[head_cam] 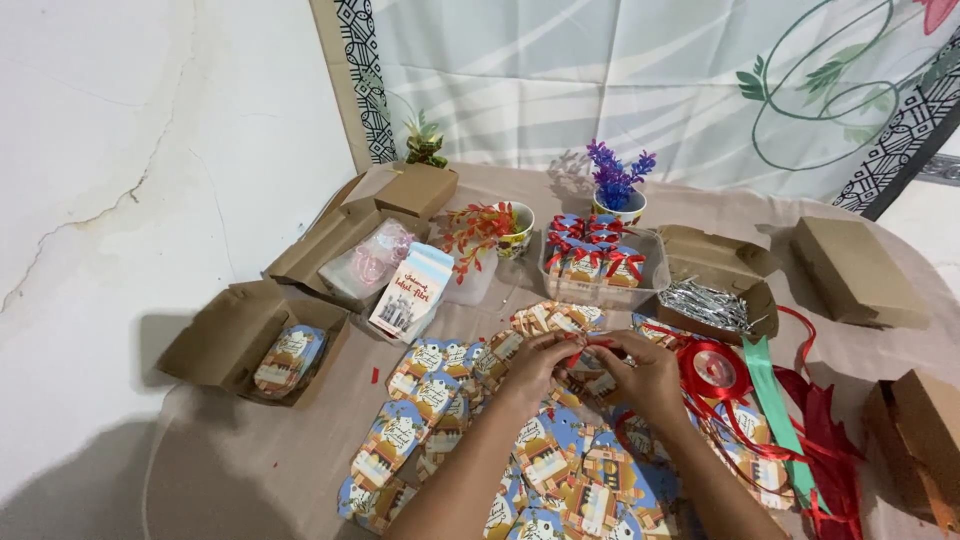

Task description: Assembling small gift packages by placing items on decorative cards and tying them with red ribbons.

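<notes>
My left hand [535,367] and my right hand [645,372] meet over the middle of the table, fingers pinched together on a small red ribbon piece [578,352] at the top of a printed card box that the hands mostly hide. Beneath and around them lie several flat printed card cut-outs [430,400] in blue, orange and cream. A red ribbon spool [714,369] with loose ribbon sits just right of my right hand.
A clear tub [597,288] holds finished boxes with red bows. Open brown cartons [240,340] [715,275] stand left and right, one with silver twist ties [705,303]. Small potted plants [617,190] stand behind. A green ribbon [775,410] trails right.
</notes>
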